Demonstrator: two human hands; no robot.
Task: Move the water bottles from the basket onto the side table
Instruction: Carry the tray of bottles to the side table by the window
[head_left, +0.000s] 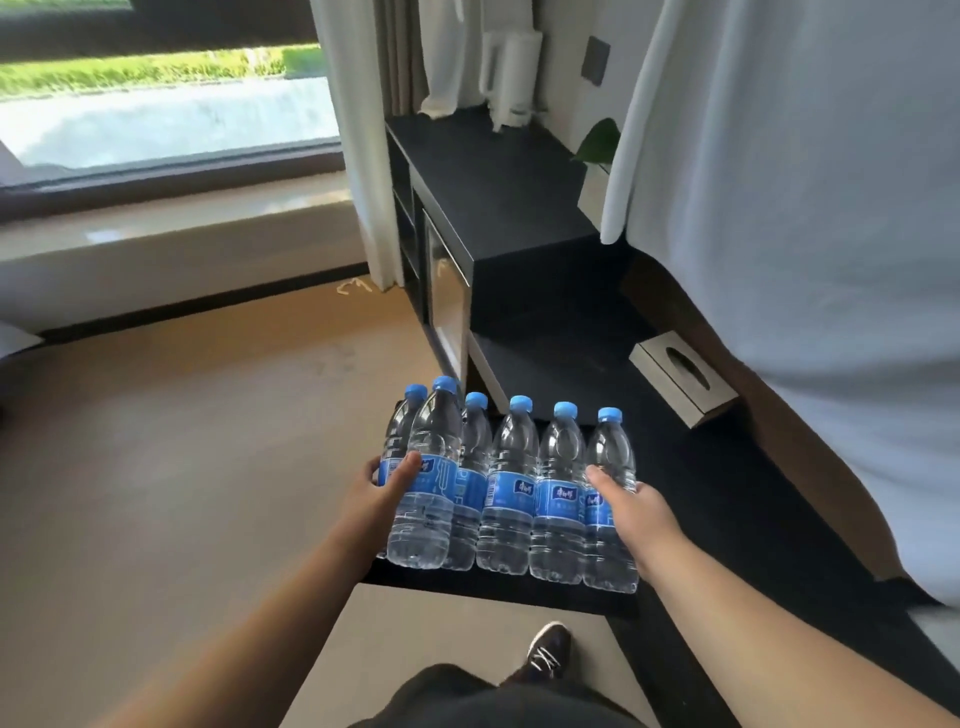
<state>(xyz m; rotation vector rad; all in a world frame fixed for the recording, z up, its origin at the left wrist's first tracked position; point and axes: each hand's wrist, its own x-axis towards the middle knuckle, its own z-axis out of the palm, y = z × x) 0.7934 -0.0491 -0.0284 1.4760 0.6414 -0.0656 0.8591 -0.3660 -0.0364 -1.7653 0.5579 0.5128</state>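
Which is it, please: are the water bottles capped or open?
Capped: all the water bottles in view carry blue caps on their necks.

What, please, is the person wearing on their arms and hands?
Nothing visible. The left hand and right hand have no gloves, rings or watch. The left forearm and right forearm are uncovered, with no sleeve showing down to the picture's lower edge.
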